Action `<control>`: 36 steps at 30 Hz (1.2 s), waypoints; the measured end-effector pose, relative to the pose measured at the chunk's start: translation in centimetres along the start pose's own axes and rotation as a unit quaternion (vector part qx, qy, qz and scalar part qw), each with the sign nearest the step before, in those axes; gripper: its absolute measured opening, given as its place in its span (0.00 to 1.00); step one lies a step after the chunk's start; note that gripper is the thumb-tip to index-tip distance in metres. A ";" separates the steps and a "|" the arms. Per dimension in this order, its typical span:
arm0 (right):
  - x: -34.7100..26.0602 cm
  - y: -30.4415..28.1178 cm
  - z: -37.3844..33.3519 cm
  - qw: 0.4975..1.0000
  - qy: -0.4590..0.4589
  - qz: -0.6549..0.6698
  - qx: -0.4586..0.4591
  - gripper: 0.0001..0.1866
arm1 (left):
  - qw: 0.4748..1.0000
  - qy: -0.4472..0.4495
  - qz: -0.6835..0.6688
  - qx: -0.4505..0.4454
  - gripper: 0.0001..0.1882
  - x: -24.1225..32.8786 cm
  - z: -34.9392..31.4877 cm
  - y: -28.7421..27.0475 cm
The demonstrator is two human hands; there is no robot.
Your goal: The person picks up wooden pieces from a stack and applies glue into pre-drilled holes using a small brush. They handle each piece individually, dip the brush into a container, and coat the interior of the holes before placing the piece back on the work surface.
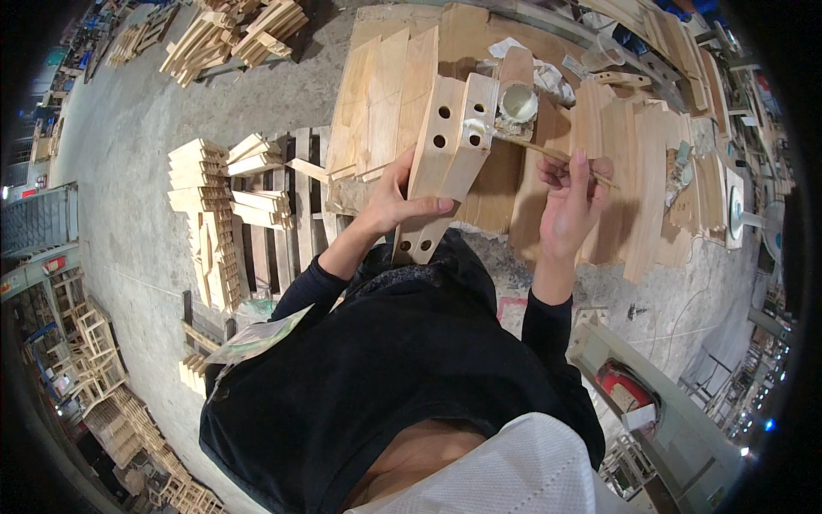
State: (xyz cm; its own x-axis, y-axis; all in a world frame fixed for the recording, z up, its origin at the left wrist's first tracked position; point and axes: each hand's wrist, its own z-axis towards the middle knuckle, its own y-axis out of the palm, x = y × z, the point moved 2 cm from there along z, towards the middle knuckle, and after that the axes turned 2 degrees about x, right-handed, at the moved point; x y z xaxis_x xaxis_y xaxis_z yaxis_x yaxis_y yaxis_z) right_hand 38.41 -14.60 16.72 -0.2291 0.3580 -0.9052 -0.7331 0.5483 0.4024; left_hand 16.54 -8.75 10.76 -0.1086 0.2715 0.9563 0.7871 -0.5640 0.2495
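My left hand [396, 201] is wrapped round two pale wooden pieces [438, 176] held side by side, thumb across the front. Round dark holes show near both of their ends. White paste, like glue, is smeared about one upper hole of the right-hand piece. Between the thumb and fingers of my right hand [572, 201] is a thin wooden stick [548, 152]. Its far tip reaches the pasted end of that piece; whether it touches I cannot tell. Just beyond stands a small cup of white paste [519, 104].
Flat wooden boards [377, 98] lie on the work surface at left, with more boards [612, 163] at right. Crumpled white paper [552, 81] sits behind the cup. Stacked wooden strips [201, 218] and a slatted pallet [295, 210] are on the left floor. A fan [753, 220] stands far right.
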 end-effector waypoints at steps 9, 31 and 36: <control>0.0 1.4 2.4 0.999 0.006 0.004 0.047 0.12 | 1.000 0.003 -0.016 -0.003 0.42 0.4 -0.6 0.2; -9.9 7.0 3.9 0.859 -0.164 -0.348 -0.337 0.04 | 0.999 0.012 0.016 0.033 0.42 0.3 -0.5 0.2; -10.0 8.9 4.1 0.846 -0.129 -0.350 -0.381 0.03 | 0.999 0.023 0.010 0.044 0.41 0.4 -0.5 0.3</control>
State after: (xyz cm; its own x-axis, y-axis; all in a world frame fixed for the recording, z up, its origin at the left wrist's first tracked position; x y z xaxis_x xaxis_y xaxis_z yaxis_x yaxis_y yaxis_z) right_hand 36.83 -10.18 29.86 0.5078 0.3539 -0.7854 -0.8536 0.0839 -0.5141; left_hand 16.48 -9.23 11.28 -0.1184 0.2233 0.9675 0.8399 -0.4972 0.2175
